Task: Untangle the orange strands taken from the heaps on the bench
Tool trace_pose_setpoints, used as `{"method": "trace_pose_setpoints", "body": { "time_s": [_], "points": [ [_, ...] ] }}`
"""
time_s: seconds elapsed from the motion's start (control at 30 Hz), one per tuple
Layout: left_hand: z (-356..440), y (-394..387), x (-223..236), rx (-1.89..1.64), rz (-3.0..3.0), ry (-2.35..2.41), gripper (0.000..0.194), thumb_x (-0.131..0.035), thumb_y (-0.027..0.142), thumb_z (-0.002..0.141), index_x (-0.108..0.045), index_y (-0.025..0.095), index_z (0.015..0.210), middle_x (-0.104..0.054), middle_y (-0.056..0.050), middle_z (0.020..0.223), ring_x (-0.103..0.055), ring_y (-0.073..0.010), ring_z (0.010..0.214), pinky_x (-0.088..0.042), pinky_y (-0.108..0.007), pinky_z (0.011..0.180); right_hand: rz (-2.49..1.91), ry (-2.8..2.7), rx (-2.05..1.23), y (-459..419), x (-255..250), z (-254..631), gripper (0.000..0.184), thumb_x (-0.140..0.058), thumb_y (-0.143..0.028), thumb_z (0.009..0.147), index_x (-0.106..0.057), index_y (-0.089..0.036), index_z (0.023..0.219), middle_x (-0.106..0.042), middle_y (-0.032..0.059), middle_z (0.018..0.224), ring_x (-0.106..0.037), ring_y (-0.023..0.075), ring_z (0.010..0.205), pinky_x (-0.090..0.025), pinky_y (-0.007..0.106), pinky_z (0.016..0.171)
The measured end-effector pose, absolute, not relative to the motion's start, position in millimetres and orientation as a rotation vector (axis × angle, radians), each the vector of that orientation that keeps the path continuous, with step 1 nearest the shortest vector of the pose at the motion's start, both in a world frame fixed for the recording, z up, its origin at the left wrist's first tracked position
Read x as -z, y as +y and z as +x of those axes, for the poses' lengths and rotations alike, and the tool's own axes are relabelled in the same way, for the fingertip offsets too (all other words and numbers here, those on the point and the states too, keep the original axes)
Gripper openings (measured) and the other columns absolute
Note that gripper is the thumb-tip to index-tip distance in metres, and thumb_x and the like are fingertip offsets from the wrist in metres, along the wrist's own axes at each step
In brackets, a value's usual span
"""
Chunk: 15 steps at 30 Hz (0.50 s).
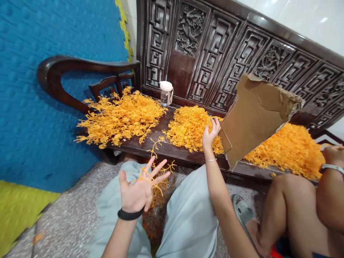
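Observation:
My left hand is palm up with fingers spread, and an orange plastic branch sprig lies across it, sticking up past the fingertips. My right hand reaches forward to the middle orange pile on the dark wooden bench, fingers curled at the pile's right edge beside a torn cardboard piece. Whether it grips anything I cannot make out. A larger pile of branched orange sprigs lies on the bench's left end.
A third orange pile lies on the bench's right part. A small clear jar with a white lid stands at the carved backrest. Another person's knee and wrist with a band are at right. More orange pieces lie between my legs.

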<state>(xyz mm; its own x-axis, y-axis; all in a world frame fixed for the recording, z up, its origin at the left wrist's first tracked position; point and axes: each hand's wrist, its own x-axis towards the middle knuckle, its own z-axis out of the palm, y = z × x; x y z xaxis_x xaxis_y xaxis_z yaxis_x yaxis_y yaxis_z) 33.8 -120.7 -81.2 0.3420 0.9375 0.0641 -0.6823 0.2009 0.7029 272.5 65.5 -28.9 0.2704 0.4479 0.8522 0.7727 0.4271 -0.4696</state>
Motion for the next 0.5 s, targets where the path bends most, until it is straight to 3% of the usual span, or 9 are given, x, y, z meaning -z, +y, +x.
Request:
{"method": "trace_pose_setpoints", "body": {
  "time_s": [0.1, 0.17, 0.23, 0.27, 0.37, 0.43, 0.5],
  "points": [
    [30.6, -119.4, 89.2, -1.132, 0.734, 0.453, 0.087, 0.002, 0.077, 0.061, -0.015, 0.033, 0.133, -0.033, -0.015, 0.133, -0.053, -0.0352, 0.096, -0.032, -0.017, 0.022, -1.197, -1.387, 0.259, 66.8, 31.1, 268.1, 0.038, -0.032, -0.019, 0.080, -0.044, -0.015, 0.116, -0.036, 0.0120, 0.123, -0.030, 0.0191, 0.119, -0.024, 0.042, 0.099],
    [27.1, -117.2, 93.6, -1.095, 0.819, 0.448, 0.086, 0.002, 0.076, 0.063, -0.029, 0.030, 0.129, -0.044, -0.016, 0.125, -0.055, -0.0346, 0.093, -0.042, -0.028, 0.030, -1.200, -1.394, 0.245, 67.0, 32.3, 265.8, 0.039, -0.031, -0.019, 0.079, -0.043, -0.015, 0.116, -0.035, 0.0120, 0.123, -0.030, 0.0192, 0.119, -0.024, 0.042, 0.099],
    [22.2, -115.6, 95.5, -1.031, 1.007, 0.458, 0.081, -0.003, 0.071, 0.070, -0.050, 0.023, 0.116, -0.052, -0.017, 0.116, -0.051, -0.0338, 0.100, -0.050, -0.044, 0.056, -1.197, -1.395, 0.248, 67.0, 33.2, 264.2, 0.038, -0.033, -0.018, 0.079, -0.045, -0.014, 0.114, -0.037, 0.0121, 0.122, -0.033, 0.0190, 0.117, -0.027, 0.040, 0.098],
    [19.5, -115.6, 95.2, -0.963, 1.139, 0.490, 0.073, -0.011, 0.067, 0.075, -0.056, 0.020, 0.109, -0.053, -0.016, 0.115, -0.047, -0.0326, 0.105, -0.046, -0.049, 0.071, -1.191, -1.394, 0.250, 67.0, 33.6, 263.8, 0.037, -0.034, -0.018, 0.079, -0.046, -0.013, 0.113, -0.039, 0.0121, 0.120, -0.035, 0.0189, 0.116, -0.028, 0.039, 0.098],
    [12.9, -120.2, 91.0, -0.684, 1.565, 0.732, 0.047, -0.044, 0.052, 0.076, -0.055, 0.023, 0.112, -0.052, -0.010, 0.118, -0.043, -0.0290, 0.110, -0.035, -0.046, 0.090, -1.171, -1.384, 0.241, 67.2, 34.3, 263.8, 0.034, -0.037, -0.018, 0.078, -0.048, -0.013, 0.110, -0.043, 0.0114, 0.116, -0.038, 0.0184, 0.113, -0.029, 0.038, 0.097],
    [10.9, -124.5, 88.9, -0.517, 1.732, 0.870, 0.053, -0.059, 0.047, 0.067, -0.051, 0.027, 0.115, -0.053, -0.008, 0.118, -0.045, -0.0295, 0.108, -0.034, -0.044, 0.090, -1.167, -1.369, 0.224, 67.3, 34.4, 264.6, 0.033, -0.037, -0.018, 0.078, -0.049, -0.014, 0.109, -0.045, 0.0105, 0.114, -0.039, 0.0179, 0.111, -0.030, 0.038, 0.096],
    [11.2, -125.7, 91.0, -0.433, 1.756, 0.758, 0.060, -0.063, 0.049, 0.062, -0.051, 0.025, 0.116, -0.053, -0.007, 0.118, -0.045, -0.0301, 0.107, -0.033, -0.042, 0.091, -1.163, -1.357, 0.204, 67.5, 34.6, 265.6, 0.033, -0.037, -0.017, 0.078, -0.049, -0.015, 0.108, -0.045, 0.0096, 0.112, -0.040, 0.0173, 0.110, -0.030, 0.038, 0.096]
  ]
}}
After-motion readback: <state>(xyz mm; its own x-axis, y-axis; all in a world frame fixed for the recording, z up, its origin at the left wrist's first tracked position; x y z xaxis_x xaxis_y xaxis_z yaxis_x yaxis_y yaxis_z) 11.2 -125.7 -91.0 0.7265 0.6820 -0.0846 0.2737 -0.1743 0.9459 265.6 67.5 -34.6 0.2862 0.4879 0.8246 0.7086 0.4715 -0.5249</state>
